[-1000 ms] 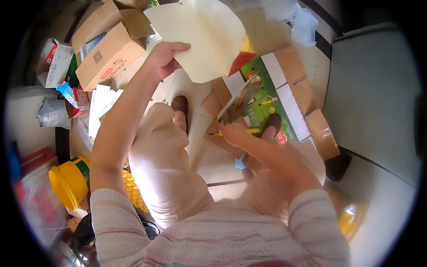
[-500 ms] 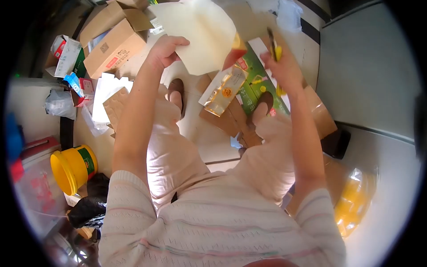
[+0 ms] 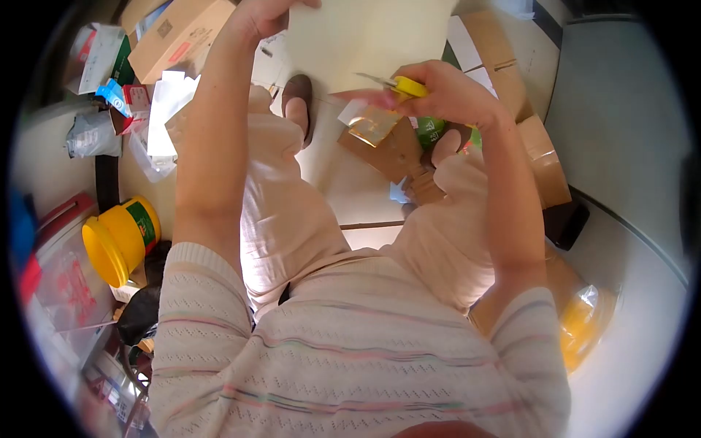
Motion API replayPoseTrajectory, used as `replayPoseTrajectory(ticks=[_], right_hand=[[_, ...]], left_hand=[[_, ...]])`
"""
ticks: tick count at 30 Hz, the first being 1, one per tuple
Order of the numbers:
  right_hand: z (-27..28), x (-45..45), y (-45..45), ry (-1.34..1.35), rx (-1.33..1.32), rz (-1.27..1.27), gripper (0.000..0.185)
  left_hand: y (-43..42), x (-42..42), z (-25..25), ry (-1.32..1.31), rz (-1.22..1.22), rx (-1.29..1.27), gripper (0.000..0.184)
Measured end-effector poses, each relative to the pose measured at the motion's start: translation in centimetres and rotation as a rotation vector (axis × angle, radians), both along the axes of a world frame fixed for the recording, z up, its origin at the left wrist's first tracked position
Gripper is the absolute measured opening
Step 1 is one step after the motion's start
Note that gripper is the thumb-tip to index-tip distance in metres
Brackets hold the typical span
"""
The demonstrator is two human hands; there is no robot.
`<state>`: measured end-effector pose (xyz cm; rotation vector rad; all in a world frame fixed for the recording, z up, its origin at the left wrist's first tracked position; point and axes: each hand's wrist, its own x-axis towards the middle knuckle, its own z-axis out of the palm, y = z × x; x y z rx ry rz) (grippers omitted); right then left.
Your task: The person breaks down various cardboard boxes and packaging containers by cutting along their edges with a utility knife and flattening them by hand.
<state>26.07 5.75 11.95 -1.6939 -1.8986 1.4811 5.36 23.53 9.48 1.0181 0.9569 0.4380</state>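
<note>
At the top edge of the view my left hand [image 3: 270, 16] grips the left side of a large cream sheet [image 3: 358, 44]. My right hand [image 3: 442, 91] is closed around a yellow-handled cutting tool [image 3: 409, 87], whose metal tip points left in front of the sheet's lower part. A reddish part shows at the sheet's lower edge, beside the right hand's fingertips. Below that hand, a clear and gold package [image 3: 372, 125] lies on flattened cardboard [image 3: 391, 150] between my feet.
Open brown box [image 3: 182, 40], small cartons [image 3: 135, 98] and white paper [image 3: 166, 117] lie at the upper left. A yellow bucket [image 3: 117, 241] stands on the left. Flattened cardboard [image 3: 540, 157] and a grey panel [image 3: 613, 124] are on the right, above a yellow-filled plastic package [image 3: 580, 328].
The right hand has come back from the right to the sheet with the yellow-handled tool, after letting go of the gold package. The sheet and left hand sit higher in view.
</note>
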Motion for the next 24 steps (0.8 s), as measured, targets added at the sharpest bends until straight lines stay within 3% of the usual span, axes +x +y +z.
replayPoseTrajectory(ticks=[2, 5, 8, 11, 15, 18, 21, 24], right_hand=[[0.1, -1.1, 0.1, -0.047, 0.063, -0.045, 0.016], [0.8, -1.7, 0.8, 0.049, -0.067, -0.327, 0.013], [1.2, -1.5, 1.6, 0.190, -0.076, -0.455, 0.014], [1.4, -1.9, 2.0, 0.330, -0.056, -0.590, 0.013], [1.4, -1.7, 2.6, 0.540, 0.019, -0.695, 0.012], [0.9, -1.5, 2.7, 0.604, 0.141, -0.741, 0.009], [1.6, -1.3, 2.7, 0.560, 0.240, -0.729, 0.009], [1.6, -1.0, 2.8, 0.527, 0.266, -0.668, 0.008]], left_hand=[[0.9, -0.6, -0.2, -0.023, 0.016, -0.055, 0.035], [1.0, -0.9, -0.1, -0.168, 0.171, -0.092, 0.031], [-1.1, -0.2, 2.6, 0.180, 0.586, 0.669, 0.029], [-4.3, 0.8, 4.6, 0.095, 0.674, 1.154, 0.034], [-9.9, 3.1, 3.5, 0.256, 0.092, 1.093, 0.025], [-9.3, 4.1, 2.5, 0.220, 0.007, 1.049, 0.022], [-9.5, 4.3, 3.0, 0.147, 0.042, 0.753, 0.027], [-9.1, 4.1, 2.1, 0.087, 0.023, 0.640, 0.033]])
